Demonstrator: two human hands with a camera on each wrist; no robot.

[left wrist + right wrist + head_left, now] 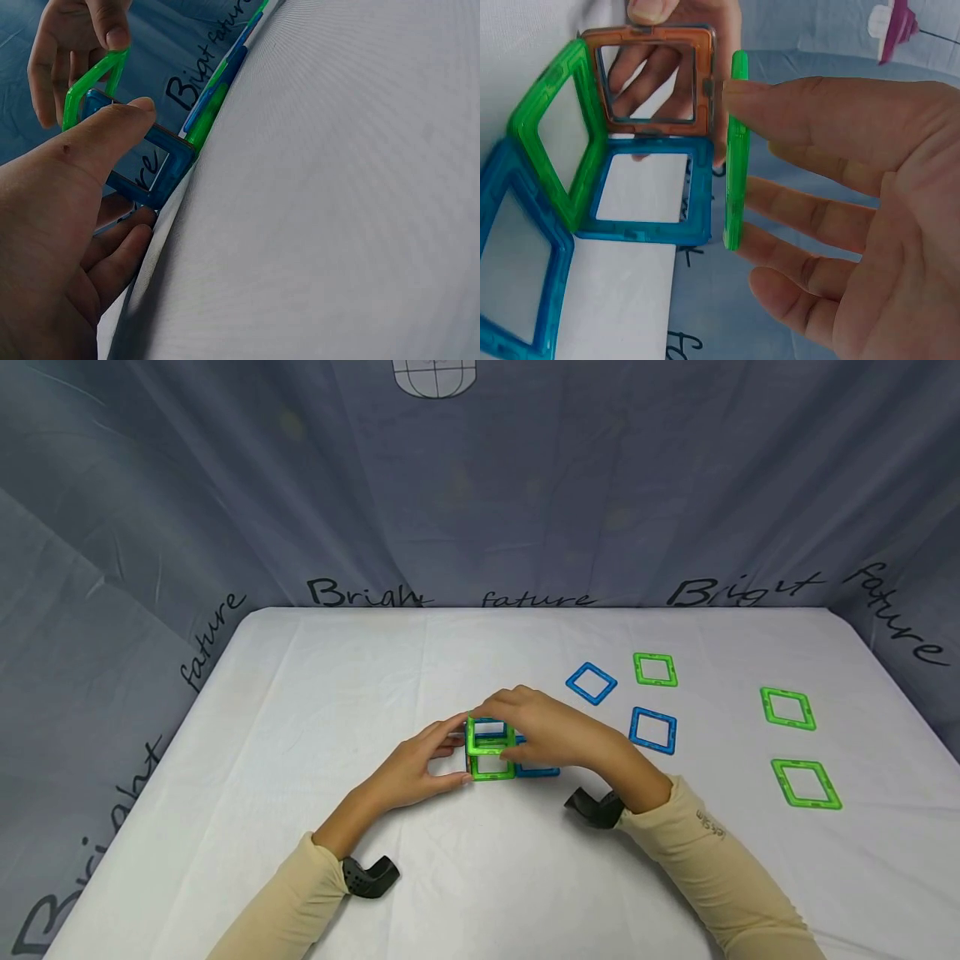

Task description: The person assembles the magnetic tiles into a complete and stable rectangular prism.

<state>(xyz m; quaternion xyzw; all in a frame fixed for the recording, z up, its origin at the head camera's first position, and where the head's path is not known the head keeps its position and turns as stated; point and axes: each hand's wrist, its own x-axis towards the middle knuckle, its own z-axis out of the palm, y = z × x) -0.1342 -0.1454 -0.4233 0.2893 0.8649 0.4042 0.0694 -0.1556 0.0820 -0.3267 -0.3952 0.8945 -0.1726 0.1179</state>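
Observation:
My left hand (412, 768) holds the left side of a small build of square magnetic tiles, its thumb at the near corner. An orange-brown tile (604, 90) stands on that side, with the left fingers behind it. Beside it stands a blue tile (703, 187), and a green tile (525, 124) is at the base. Over the build, my right hand (547, 727) pinches another green tile (736, 165) between thumb and fingers. The right wrist view shows a narrow gap between this tile and the standing ones. A flat blue tile (543, 772) adjoins the build's right side.
Loose blue tiles (592, 683) and green tiles (656, 669) lie flat on the white table (300, 693), right of the build. Two more green tiles (807, 783) lie farther right. A grey cloth with handwriting (525, 485) hangs behind the table. Black wrist devices (371, 877) sit on both sleeves.

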